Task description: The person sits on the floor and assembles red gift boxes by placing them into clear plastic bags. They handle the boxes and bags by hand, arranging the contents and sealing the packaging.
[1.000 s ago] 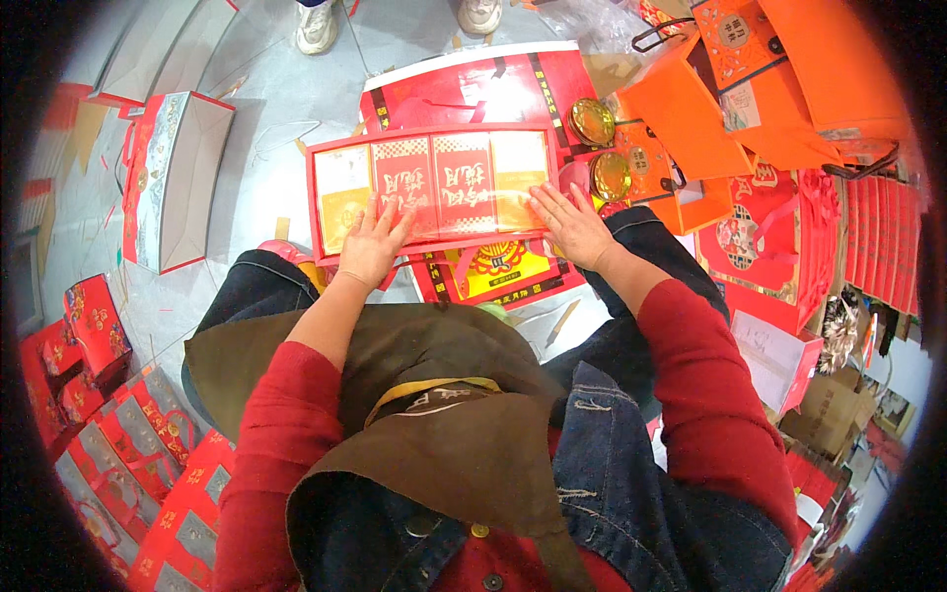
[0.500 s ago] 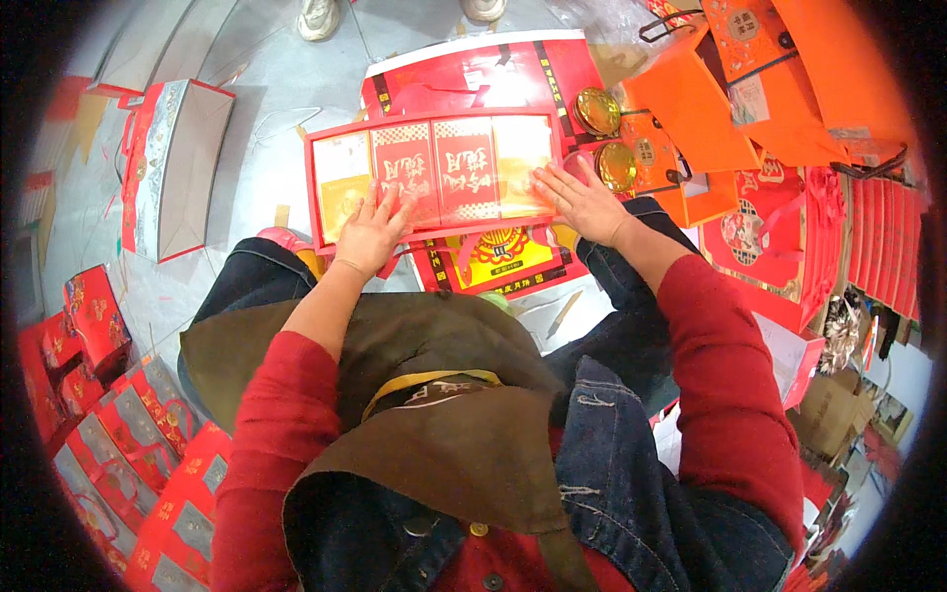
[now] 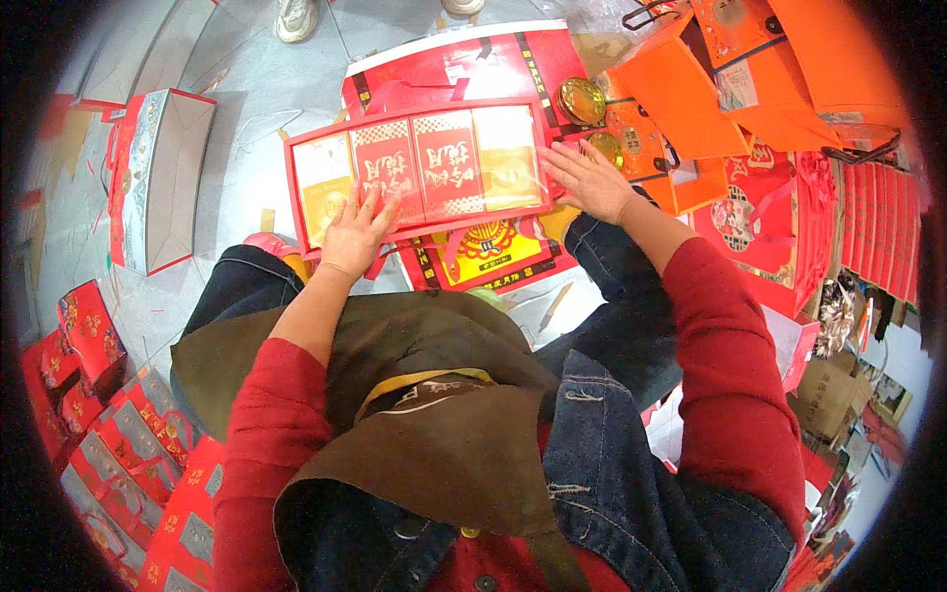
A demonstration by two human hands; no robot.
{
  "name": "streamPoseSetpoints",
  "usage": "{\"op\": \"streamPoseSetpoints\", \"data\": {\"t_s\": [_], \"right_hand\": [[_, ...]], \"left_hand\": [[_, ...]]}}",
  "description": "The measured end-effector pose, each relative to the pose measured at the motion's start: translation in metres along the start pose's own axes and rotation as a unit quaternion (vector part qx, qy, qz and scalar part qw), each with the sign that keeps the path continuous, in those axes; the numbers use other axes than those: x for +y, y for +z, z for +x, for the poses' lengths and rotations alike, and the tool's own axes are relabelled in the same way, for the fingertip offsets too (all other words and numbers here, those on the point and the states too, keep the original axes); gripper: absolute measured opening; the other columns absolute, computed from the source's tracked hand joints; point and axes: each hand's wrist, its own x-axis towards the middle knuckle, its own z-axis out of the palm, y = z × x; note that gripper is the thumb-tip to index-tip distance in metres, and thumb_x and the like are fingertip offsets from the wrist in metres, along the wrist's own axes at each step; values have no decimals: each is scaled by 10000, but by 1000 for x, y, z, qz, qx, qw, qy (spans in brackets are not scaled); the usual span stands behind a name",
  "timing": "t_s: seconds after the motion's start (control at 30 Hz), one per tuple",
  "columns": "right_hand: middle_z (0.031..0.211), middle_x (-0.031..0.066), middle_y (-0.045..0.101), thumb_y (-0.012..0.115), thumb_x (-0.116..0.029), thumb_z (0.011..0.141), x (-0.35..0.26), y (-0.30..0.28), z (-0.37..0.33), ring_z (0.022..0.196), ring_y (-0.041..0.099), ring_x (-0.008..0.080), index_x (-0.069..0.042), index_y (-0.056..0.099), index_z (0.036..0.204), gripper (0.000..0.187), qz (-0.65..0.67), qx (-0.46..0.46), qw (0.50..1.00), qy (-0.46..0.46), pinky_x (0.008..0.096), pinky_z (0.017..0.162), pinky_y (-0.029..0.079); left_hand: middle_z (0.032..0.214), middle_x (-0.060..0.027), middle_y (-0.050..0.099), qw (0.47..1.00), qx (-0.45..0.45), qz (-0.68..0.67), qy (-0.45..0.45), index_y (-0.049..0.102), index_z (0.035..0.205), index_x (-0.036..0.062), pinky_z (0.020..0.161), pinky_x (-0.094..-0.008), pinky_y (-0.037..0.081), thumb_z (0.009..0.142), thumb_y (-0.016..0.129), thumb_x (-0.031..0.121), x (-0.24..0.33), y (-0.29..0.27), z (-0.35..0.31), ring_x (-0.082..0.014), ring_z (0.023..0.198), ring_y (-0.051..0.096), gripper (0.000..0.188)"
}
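In front of me a long red gift box [image 3: 296, 192] lies tilted over a red and yellow carton or bag [image 3: 493, 247]. Inside it stand red packets [image 3: 452, 158] in the middle and gold packets [image 3: 326, 187] at both ends. My left hand [image 3: 361, 229] lies with fingers spread across the box's near left part, over a gold and a red packet. At the right end my right hand [image 3: 592, 183] rests its outstretched fingers on the box's edge. Two round gold tins [image 3: 582, 102] sit just beyond that end.
Orange boxes [image 3: 671, 89] and a red gift bag [image 3: 755, 222] stand at the right. A grey-sided box [image 3: 163, 183] is on the floor at the left, above red boxes [image 3: 94, 331]. Two shoes [image 3: 296, 18] show at the top. A knife-like tool [image 3: 555, 306] lies between my legs.
My right hand has drawn back from over the right gold packet to the box's edge. The whole scene has shifted slightly left and up in view.
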Motion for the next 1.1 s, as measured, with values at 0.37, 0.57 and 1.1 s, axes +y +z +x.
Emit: {"op": "streamPoseSetpoints", "data": {"t_s": [0.37,0.57,1.1], "right_hand": [[1400,27,374,587,-254,775,-12,-4,14,1296,339,186,-147,444,1294,549,16,5,998,-65,486,1047,245],[1462,43,275,509,-219,819,-36,27,-4,1333,288,206,-116,348,1368,581,-35,48,998,28,561,1060,181],[1411,170,331,552,-301,845,-80,22,19,1329,277,305,17,338,1340,625,29,28,989,142,485,1100,151]], "left_hand": [[1336,-133,433,1000,25,0,0,439,1305,206,968,-467,399,861,502,240,1,0,-1,-399,1249,373,450],[1326,-130,445,999,38,-21,-7,469,1283,199,967,-475,396,857,512,246,3,0,0,-394,1254,369,431],[1403,-137,347,981,1,-184,66,344,1371,92,1068,-468,247,836,543,398,-29,-18,-19,-373,1330,234,647]]}}
